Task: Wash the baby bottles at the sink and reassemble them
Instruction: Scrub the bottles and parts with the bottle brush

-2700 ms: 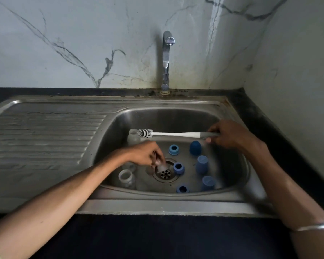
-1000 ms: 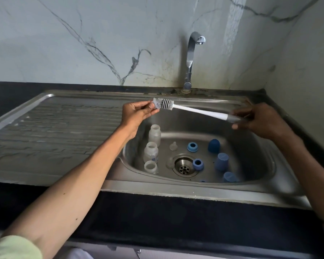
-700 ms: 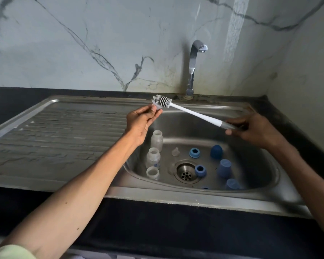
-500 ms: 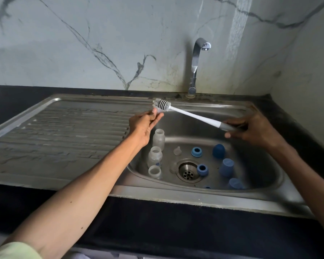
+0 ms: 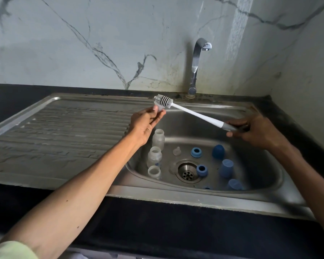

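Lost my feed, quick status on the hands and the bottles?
Left hand pinches a clear teat against the brush. Right hand grips its handle. Three bottles uncapped in the sink. Nothing blocking.

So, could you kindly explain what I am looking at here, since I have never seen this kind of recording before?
There is no machine: a camera worn on a person's head looks down at their own bare hands over a steel sink. The right hand grips the handle of a bottle brush. The left hand pinches a small clear teat against the bristles. In the basin stand three clear bottles, another teat, blue rings and blue caps. No water shows at the tap.
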Motion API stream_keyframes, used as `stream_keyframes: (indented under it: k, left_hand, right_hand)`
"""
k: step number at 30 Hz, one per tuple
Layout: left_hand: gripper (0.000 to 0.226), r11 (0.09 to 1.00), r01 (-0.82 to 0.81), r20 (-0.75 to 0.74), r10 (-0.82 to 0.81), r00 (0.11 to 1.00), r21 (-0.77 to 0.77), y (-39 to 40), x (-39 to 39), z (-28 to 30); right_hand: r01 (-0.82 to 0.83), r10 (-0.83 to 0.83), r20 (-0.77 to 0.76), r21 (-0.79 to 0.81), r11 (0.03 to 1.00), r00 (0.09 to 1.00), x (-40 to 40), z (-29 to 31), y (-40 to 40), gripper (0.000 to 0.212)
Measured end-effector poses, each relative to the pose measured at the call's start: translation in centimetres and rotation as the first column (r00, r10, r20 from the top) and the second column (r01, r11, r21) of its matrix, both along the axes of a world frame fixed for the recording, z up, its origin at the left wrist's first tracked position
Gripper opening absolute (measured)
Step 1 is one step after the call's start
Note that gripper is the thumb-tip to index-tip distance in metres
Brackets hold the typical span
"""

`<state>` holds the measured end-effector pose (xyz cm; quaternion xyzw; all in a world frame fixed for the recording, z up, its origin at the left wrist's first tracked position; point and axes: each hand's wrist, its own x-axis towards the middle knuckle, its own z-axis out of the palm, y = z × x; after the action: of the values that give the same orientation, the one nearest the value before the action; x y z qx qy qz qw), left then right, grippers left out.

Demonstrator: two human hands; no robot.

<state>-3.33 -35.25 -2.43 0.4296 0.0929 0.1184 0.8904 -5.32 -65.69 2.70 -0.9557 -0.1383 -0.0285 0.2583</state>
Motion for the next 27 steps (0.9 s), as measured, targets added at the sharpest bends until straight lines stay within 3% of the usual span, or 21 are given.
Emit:
stream_keyframes:
  k: [3,9,16,21,27]
  left_hand:
    - [0.007,0.991,0.033,0.034,-0.038,0.999,0.131,-0.9,-0.2,0.0]
    - [0.009,0.984,-0.073,0.000,0.074,0.997,0.161,0.1,0.2,0.1]
    - [0.007,0.966,0.032,-0.047,-0.020,0.999,0.258,-0.6,-0.1,-0.1]
    - [0.010,0.975,-0.068,-0.016,0.073,0.997,0.211,0.3,-0.1,0.4]
    - [0.008,0.941,0.024,0.001,-0.026,1.000,0.339,-0.9,-0.4,-0.1]
  right_hand:
    - [0.003,-0.004,-0.032,-0.043,0.999,0.999,0.4,-0.4,0.2,0.046]
    - [0.023,-0.023,-0.018,-0.034,0.999,1.000,0.0,0.3,0.1,0.049]
    - [0.034,-0.040,0.098,0.060,0.998,0.994,-0.8,0.5,0.3,0.052]
    - [0.034,-0.039,0.097,0.057,0.998,0.994,-0.8,0.7,0.2,0.053]
    - [0.036,-0.038,0.085,0.028,0.999,0.996,-0.9,0.6,0.4,0.050]
